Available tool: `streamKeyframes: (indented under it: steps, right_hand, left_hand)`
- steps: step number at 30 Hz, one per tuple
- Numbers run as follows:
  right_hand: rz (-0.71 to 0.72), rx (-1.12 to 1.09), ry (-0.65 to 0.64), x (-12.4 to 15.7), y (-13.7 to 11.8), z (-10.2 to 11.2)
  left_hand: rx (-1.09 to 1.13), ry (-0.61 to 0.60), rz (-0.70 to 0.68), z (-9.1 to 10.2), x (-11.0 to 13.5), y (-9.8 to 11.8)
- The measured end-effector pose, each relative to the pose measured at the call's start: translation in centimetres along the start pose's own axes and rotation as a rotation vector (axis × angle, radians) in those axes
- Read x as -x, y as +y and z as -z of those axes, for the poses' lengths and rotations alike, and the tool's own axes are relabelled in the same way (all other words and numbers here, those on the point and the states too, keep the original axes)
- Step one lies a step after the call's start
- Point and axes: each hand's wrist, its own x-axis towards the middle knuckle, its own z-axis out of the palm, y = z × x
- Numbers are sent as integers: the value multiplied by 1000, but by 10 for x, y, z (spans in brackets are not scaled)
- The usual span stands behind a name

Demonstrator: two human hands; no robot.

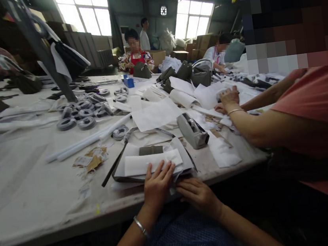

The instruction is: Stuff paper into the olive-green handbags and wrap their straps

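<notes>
My left hand [157, 183] lies flat with fingers stretched out on white wrapping paper [152, 162] that covers a flat dark olive item [151, 150] at the table's near edge. My right hand [198, 194] sits at the table edge just right of it, fingers curled at the lower edge of the paper and the item. Whether it grips the paper or only presses it is unclear. A silver bangle is on my left wrist.
A grey tape dispenser [193, 130] stands right of the paper. A dark rod [115, 165], white tubes [88, 140] and grey tape rolls [82, 115] lie to the left. A person in a coral shirt [316, 120] works at my right; other people and olive bags [187, 72] are further back.
</notes>
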Motion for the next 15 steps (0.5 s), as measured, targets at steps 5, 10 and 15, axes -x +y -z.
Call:
streamKeyframes:
  steps: [5,10,15]
  right_hand:
    - [-41,40,106,-18,1,-26]
    - [-96,-45,146,-21,-4,-18]
    - [-174,-115,113,3,-12,4]
  left_hand:
    - [-41,12,-16,2,-2,1]
    - [-65,24,-36,1,-3,1]
    - [-53,7,-22,1,-2,1]
